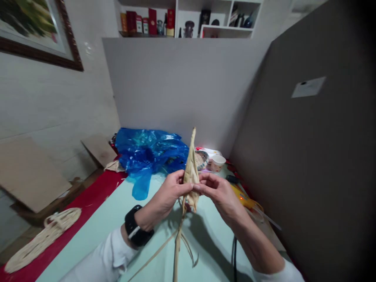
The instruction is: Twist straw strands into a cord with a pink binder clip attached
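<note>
Fingers of the left hand [172,190] and right hand [219,192] pinch a straw-colored husk [191,168], thumbs close together on its front. The husk points tip-up above the table [88,237]; narrow strips [177,250] trail below it. Beyond lie a blue plastic bag [151,150], a woven basket [202,159] and a cup [217,163]; a gray panel [182,82] stands behind.

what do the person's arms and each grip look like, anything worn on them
The left sleeve and right sleeve are both white. A chunky black wristband with a pale strip sits at the left cuff; the right wrist wears nothing visible. The left grip and right grip are ungloved.
</note>
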`<state>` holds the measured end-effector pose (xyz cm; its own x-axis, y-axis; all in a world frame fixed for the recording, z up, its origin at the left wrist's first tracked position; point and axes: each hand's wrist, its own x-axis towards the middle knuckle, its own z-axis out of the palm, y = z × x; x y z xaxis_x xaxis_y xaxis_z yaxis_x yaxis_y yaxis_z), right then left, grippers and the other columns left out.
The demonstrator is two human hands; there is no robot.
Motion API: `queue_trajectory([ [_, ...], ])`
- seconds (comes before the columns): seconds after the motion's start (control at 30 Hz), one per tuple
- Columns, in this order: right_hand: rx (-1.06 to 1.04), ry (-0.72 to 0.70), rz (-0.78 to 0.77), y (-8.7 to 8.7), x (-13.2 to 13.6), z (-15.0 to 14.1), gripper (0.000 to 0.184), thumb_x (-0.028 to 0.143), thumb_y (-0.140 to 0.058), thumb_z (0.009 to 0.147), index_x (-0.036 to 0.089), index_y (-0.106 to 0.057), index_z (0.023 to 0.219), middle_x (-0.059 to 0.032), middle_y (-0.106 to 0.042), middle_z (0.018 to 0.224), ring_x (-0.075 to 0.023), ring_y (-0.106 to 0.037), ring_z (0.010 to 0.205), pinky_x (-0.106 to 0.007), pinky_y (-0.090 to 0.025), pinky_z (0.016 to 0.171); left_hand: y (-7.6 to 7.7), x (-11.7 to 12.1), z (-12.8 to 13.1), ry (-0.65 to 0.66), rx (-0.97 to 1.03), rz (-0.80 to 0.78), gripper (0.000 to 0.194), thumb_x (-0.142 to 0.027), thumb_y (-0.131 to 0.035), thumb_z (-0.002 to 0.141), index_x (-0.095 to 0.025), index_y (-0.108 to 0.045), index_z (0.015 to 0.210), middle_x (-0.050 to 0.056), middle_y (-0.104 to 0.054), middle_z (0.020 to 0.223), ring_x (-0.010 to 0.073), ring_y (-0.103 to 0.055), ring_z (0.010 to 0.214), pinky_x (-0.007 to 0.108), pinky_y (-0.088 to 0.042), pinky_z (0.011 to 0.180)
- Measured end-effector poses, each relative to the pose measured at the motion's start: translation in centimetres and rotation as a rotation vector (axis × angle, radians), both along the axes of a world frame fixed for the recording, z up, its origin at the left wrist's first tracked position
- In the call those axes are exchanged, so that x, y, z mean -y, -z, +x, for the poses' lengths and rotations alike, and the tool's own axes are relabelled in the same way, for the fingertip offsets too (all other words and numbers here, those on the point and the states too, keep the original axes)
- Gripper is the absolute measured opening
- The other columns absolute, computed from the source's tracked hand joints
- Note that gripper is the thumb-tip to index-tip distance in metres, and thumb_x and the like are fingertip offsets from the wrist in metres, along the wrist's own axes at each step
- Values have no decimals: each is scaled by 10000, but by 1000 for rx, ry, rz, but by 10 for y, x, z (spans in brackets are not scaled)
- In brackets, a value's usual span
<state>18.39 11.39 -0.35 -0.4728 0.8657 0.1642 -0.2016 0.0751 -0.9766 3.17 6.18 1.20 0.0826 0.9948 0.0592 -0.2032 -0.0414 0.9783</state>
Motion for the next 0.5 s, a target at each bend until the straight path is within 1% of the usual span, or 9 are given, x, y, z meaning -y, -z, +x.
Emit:
queue_trajectory([
  [0.17, 35, 6, 9, 6, -3, -2, 304, 326, -835, 656, 161, -635, 814, 8, -621, 710, -130, -538, 662, -253, -403, 648, 7, -5, -2, -61, -18, 56, 295, -260, -737, 697, -150, -627, 947, 29, -658, 803, 145, -618, 619, 247, -508, 511],
  [0.27, 53, -2, 23, 8, -3, -2, 293, 328, -827, 668, 169, -625, 808, 2, -613, 722, -136, -522, 670, -256, -391, 646, 8, -6, -1, -79, -37, 89, 278, -238, -739, 680, -150, -628, 920, 16, -648, 791, 135, -609, 640, 247, -515, 563],
  [0.37, 50, -25, 27, 8, -1, -3, 272, 331, -808, 694, 172, -626, 820, -14, -615, 771, -150, -530, 710, -270, -402, 675, 7, -6, 0, -101, -68, 113, 230, -213, -708, 688, -150, -630, 895, 10, -636, 784, 144, -614, 696, 249, -519, 615],
  [0.5, 57, -56, 57, 2, 7, -5, 254, 361, -783, 720, 177, -626, 800, -21, -597, 762, -164, -535, 705, -292, -421, 673, 9, -7, 1, -147, -113, 98, 167, -177, -669, 676, -166, -587, 821, -17, -602, 712, 140, -592, 593, 258, -497, 525],
])
